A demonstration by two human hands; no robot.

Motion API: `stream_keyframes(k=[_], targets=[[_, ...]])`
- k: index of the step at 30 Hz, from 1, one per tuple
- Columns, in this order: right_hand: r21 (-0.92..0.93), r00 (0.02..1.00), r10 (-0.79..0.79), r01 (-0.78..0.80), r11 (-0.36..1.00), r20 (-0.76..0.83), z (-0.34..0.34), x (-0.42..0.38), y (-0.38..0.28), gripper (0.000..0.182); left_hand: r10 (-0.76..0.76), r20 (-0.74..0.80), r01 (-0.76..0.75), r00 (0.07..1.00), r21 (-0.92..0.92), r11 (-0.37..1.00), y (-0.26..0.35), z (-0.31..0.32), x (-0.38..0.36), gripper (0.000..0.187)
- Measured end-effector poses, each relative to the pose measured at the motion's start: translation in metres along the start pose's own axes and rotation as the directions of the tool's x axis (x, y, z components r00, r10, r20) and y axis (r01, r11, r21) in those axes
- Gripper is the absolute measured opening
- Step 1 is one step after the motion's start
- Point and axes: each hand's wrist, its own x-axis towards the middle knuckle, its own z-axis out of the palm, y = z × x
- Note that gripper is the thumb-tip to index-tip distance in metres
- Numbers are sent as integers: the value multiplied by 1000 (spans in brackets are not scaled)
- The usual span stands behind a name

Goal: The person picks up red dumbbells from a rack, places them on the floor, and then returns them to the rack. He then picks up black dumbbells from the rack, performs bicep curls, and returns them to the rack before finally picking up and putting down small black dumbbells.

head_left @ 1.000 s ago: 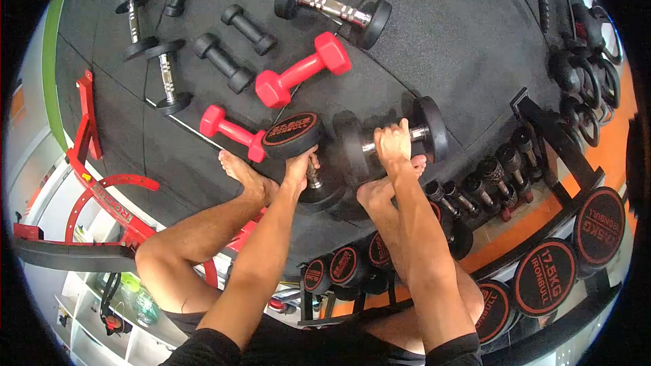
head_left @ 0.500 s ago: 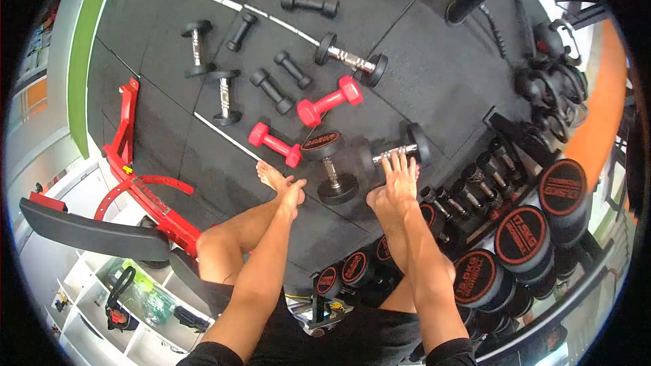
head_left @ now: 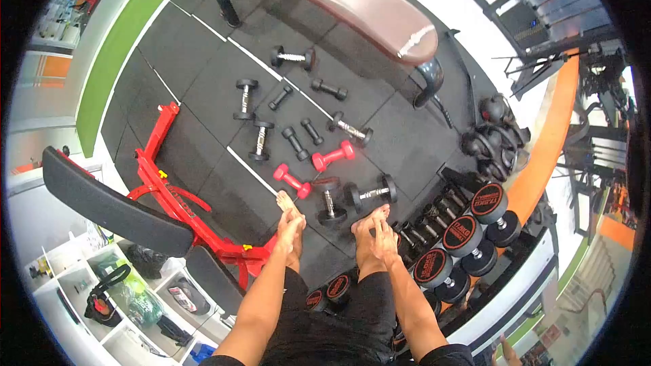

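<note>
My left hand [head_left: 291, 224] hangs in front of my left shin, just behind my bare left foot [head_left: 285, 201], with loosely bent fingers and nothing visible in it. Over my right leg is my right hand [head_left: 384, 238], fingers a little apart and holding nothing. Beyond my right foot lies a black dumbbell with a chrome handle [head_left: 373, 194]. Another chrome-handled dumbbell [head_left: 330, 201] rests between my feet. Two red dumbbells, one smaller [head_left: 292, 180] and one larger [head_left: 333, 156], lie ahead on the floor.
Several more black and chrome dumbbells [head_left: 261, 140] are spread over the dark rubber floor. A brown padded bench [head_left: 366, 7] stands farther off. To my left is a red-framed bench [head_left: 173, 207]; to my right, a rack holds large dumbbells [head_left: 462, 234]. Kettlebells [head_left: 491, 144] sit beyond.
The view has tilted up and drawn back, bringing the brown bench in. My right hand has drawn back from the chrome-handled dumbbell toward my leg, its fingers less spread. My left hand stays low.
</note>
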Motion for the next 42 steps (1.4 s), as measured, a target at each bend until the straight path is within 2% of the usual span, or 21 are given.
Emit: stream_keyframes(k=[1, 2, 5, 10, 14, 17, 19, 21, 24, 27, 28, 31, 33, 34, 35, 37, 40, 42], targets=[[19, 998, 31, -32, 999, 47, -8, -12, -8, 81, -4, 16, 4, 1000, -19, 1000, 0, -6, -9, 82], [-14, 999, 40, -40, 999, 5, -11, -19, -15, 83, -14, 20, 14, 1000, -30, 999, 0, -12, -15, 82], [49, 992, 123, -124, 991, 22, -28, -36, -40, 82, -15, 65, 17, 998, -30, 999, 11, -31, -42, 83], [298, 979, 120, -66, 952, -167, -24, -60, -79, 81, 18, 189, -21, 982, 15, 1000, 39, -70, -80, 82], [322, 939, 59, 57, 945, -340, -8, -83, -112, 82, 92, 225, -102, 970, 31, 994, 54, -105, -82, 76], [351, 939, 28, 100, 931, -343, -11, -103, -145, 81, 128, 218, -140, 968, 42, 989, 72, -124, -73, 74], [365, 950, 85, 32, 930, -300, -7, -111, -156, 82, 137, 224, -155, 965, 64, 986, 91, -131, -81, 75], [384, 944, 53, 81, 920, -325, -4, -116, -159, 82, 157, 234, -184, 959, 100, 978, 99, -134, -78, 77], [452, 948, 133, 12, 892, -289, -23, -125, -171, 80, 153, 221, -184, 963, 128, 975, 104, -124, -70, 78], [437, 955, 117, 14, 899, -271, -14, -119, -150, 80, 199, 235, -234, 951, 131, 963, 92, -114, -52, 78], [443, 961, 129, -8, 897, -244, -12, -115, -143, 80, 169, 228, -201, 959, 125, 972, 92, -109, -51, 80], [437, 975, 138, -49, 898, -175, -6, -97, -125, 80, 288, 189, -326, 939, 216, 920, 60, -98, -16, 83], [412, 984, 131, -69, 908, -124, 2, -78, -110, 81, 277, 162, -307, 947, 207, 929, 41, -90, 4, 86], [405, 977, 69, 19, 914, -201, 12, -68, -96, 80, 268, 144, -295, 953, 229, 928, 31, -87, 11, 86], [401, 972, 57, 40, 915, -227, 23, -57, -83, 80, 249, 128, -275, 960, 253, 928, 17, -87, 13, 87], [454, 976, 121, -27, 891, -180, 26, -39, -72, 81, 283, 110, -304, 953, 361, 882, 5, -83, 24, 88], [435, 974, 99, -1, 900, -204, 38, 0, -57, 83, 380, 146, -403, 913, 462, 790, -8, -75, 60, 87], [406, 976, 81, 7, 914, -200, 48, 28, -45, 84, 510, 194, -530, 838, 513, 675, -16, -71, 98, 85]])
